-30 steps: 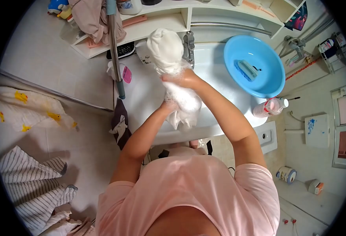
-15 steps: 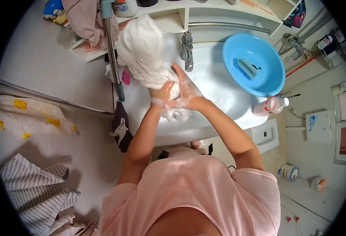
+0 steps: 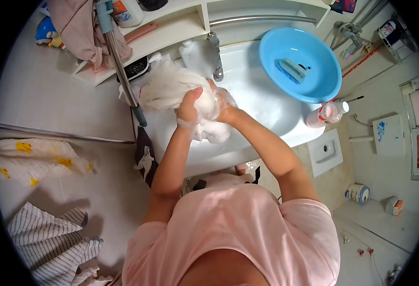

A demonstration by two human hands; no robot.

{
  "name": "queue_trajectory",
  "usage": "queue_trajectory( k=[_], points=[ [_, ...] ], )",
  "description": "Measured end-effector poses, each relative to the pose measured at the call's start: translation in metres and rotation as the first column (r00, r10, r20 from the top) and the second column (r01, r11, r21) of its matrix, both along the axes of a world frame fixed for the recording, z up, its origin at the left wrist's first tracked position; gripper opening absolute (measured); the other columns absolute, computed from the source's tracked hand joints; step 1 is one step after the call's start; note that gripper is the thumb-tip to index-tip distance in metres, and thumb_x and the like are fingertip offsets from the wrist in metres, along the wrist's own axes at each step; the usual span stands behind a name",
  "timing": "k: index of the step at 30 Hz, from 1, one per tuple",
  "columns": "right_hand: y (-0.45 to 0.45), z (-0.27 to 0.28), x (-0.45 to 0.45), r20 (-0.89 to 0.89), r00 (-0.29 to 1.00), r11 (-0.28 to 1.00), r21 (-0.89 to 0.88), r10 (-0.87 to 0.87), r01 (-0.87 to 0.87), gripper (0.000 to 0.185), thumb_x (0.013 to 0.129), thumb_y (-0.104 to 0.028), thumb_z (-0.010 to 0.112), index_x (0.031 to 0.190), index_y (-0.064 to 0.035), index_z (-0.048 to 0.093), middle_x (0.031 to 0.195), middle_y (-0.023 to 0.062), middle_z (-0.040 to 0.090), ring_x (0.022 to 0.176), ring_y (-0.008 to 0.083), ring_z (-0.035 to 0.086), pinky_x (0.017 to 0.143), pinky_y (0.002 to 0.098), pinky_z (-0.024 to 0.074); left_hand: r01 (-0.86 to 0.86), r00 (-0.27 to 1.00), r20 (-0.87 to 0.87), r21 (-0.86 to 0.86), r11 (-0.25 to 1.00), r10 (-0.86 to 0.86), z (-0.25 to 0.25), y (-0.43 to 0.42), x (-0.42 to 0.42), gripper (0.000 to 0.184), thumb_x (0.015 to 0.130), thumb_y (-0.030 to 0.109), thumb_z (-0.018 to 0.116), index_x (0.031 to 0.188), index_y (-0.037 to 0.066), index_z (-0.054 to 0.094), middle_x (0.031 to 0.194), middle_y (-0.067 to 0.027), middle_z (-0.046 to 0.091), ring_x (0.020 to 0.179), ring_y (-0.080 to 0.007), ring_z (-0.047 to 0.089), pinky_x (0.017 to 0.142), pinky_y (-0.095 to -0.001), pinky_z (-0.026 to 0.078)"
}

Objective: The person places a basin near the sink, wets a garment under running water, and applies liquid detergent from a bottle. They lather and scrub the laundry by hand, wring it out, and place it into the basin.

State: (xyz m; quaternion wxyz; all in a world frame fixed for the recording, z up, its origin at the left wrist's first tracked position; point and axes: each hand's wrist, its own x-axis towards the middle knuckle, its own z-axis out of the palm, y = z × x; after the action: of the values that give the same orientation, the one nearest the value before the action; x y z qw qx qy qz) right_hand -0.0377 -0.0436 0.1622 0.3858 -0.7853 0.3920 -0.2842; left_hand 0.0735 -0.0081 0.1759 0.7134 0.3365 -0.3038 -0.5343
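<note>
A soapy white cloth (image 3: 169, 91) is bunched up over the left part of the white sink (image 3: 262, 112), its upper end blurred and flopped to the left. My left hand (image 3: 188, 108) is wrapped round the cloth, thumb on top. Against its right side my right hand (image 3: 223, 102) grips it too, with suds on the fingers and wrist. A lower fold of the cloth hangs beneath both hands. The metal faucet (image 3: 215, 57) stands just beyond my right hand.
On the sink's right side sits a blue basin (image 3: 321, 71) holding a brush (image 3: 291, 70). Beside it lies a pink-labelled bottle (image 3: 326, 114). A white bottle (image 3: 188, 53) stands behind the cloth. A metal pole (image 3: 118, 62) rises at the left, near the shelf (image 3: 159, 40).
The cloth's upper end has swung down and left, and both hands have shifted slightly with it. The view has moved, bringing the white bottle behind the cloth into sight.
</note>
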Motion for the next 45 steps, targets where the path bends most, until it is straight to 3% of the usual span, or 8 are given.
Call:
queue_trajectory(
  k=[5, 9, 16, 22, 30, 35, 40, 45],
  points=[
    [-0.018, 0.006, -0.003, -0.060, 0.997, 0.984, -0.167, 0.046, -0.055, 0.078, 0.060, -0.040, 0.077, 0.119, -0.0092, 0.036, 0.103, 0.0187, 0.058, 0.095, 0.0401, 0.057, 0.084, 0.0431, 0.0462, -0.140, 0.904, 0.372, -0.207, 0.968, 0.210, -0.014, -0.001, 0.012, 0.036, 0.078, 0.014, 0.063, 0.111, 0.001, 0.056, 0.110, -0.0082, 0.057, 0.103, -0.0192, 0.053, 0.091, -0.0319, 0.041],
    [-0.010, 0.063, -0.006, -0.042, 0.993, 0.962, -0.248, 0.108, -0.115, 0.077, 0.062, -0.035, 0.077, 0.123, -0.0087, 0.037, 0.115, 0.0165, 0.052, 0.099, 0.0383, 0.055, 0.084, 0.0436, 0.0459, 0.389, 0.733, 0.656, -0.185, 0.902, -0.181, 0.011, 0.007, 0.051, 0.073, 0.061, 0.035, 0.082, 0.119, 0.001, 0.051, 0.117, -0.0080, 0.053, 0.109, -0.0211, 0.048, 0.094, -0.0340, 0.039],
    [-0.011, 0.083, 0.014, 0.158, 0.967, 0.886, -0.450, 0.198, -0.108, 0.078, 0.059, -0.032, 0.075, 0.123, -0.0093, 0.037, 0.115, 0.0138, 0.051, 0.101, 0.0356, 0.054, 0.086, 0.0416, 0.0436, 0.197, 0.500, 0.864, -0.189, 0.962, 0.067, -0.026, -0.008, 0.060, 0.083, 0.053, 0.038, 0.085, 0.120, 0.002, 0.051, 0.119, -0.0068, 0.052, 0.109, -0.0212, 0.048, 0.094, -0.0329, 0.039],
    [-0.012, 0.097, 0.016, 0.138, 0.963, 0.855, -0.501, 0.233, -0.135, 0.074, 0.059, -0.027, 0.076, 0.122, -0.0108, 0.040, 0.109, 0.0130, 0.054, 0.098, 0.0336, 0.054, 0.084, 0.0397, 0.0444, 0.076, 0.666, 0.745, -0.120, 0.990, 0.039, -0.030, -0.014, 0.053, 0.073, 0.062, 0.034, 0.080, 0.121, 0.002, 0.051, 0.118, -0.0066, 0.052, 0.108, -0.0197, 0.048, 0.094, -0.0321, 0.039],
    [0.014, 0.050, -0.011, 0.157, 0.983, 0.854, -0.496, -0.091, 0.158, 0.084, 0.059, -0.036, 0.075, 0.128, -0.0068, 0.038, 0.115, 0.0141, 0.050, 0.110, 0.0355, 0.045, 0.097, 0.0430, 0.0345, 0.062, 0.997, 0.041, 0.164, 0.984, -0.069, -0.029, -0.016, 0.038, 0.060, 0.073, 0.028, 0.074, 0.122, 0.002, 0.050, 0.117, -0.0063, 0.053, 0.108, -0.0178, 0.048, 0.094, -0.0310, 0.039],
    [0.015, 0.014, -0.001, 0.592, 0.789, 0.964, -0.072, -0.165, 0.256, 0.060, 0.072, -0.030, 0.067, 0.122, -0.0044, 0.045, 0.115, 0.0155, 0.049, 0.107, 0.0333, 0.048, 0.095, 0.0379, 0.0368, -0.089, 0.967, 0.252, 0.197, 0.976, 0.038, -0.041, -0.020, 0.020, 0.045, 0.083, 0.027, 0.062, 0.119, 0.002, 0.052, 0.114, -0.0060, 0.054, 0.106, -0.0168, 0.049, 0.093, -0.0297, 0.039],
    [-0.007, 0.018, 0.005, 0.489, 0.851, 0.875, -0.307, -0.193, 0.374, 0.028, 0.085, -0.022, 0.052, 0.106, -0.0033, 0.052, 0.098, 0.0136, 0.057, 0.094, 0.0292, 0.056, 0.085, 0.0341, 0.0431, -0.145, 0.988, 0.070, 0.150, 0.978, 0.136, -0.021, -0.018, -0.005, 0.038, 0.089, 0.029, 0.050, 0.114, 0.001, 0.055, 0.110, -0.0063, 0.056, 0.102, -0.0172, 0.051, 0.091, -0.0285, 0.040],
    [-0.014, 0.032, 0.005, 0.560, 0.803, 0.950, -0.086, -0.203, 0.300, 0.028, 0.090, -0.028, 0.045, 0.094, -0.0021, 0.053, 0.083, 0.0120, 0.058, 0.081, 0.0237, 0.056, 0.077, 0.0303, 0.0431, -0.184, 0.983, 0.021, 0.127, 0.975, 0.183, 0.004, -0.014, -0.018, 0.038, 0.085, 0.026, 0.054, 0.112, 0.000, 0.056, 0.109, -0.0073, 0.056, 0.100, -0.0182, 0.052, 0.090, -0.0284, 0.040]
  ],
)
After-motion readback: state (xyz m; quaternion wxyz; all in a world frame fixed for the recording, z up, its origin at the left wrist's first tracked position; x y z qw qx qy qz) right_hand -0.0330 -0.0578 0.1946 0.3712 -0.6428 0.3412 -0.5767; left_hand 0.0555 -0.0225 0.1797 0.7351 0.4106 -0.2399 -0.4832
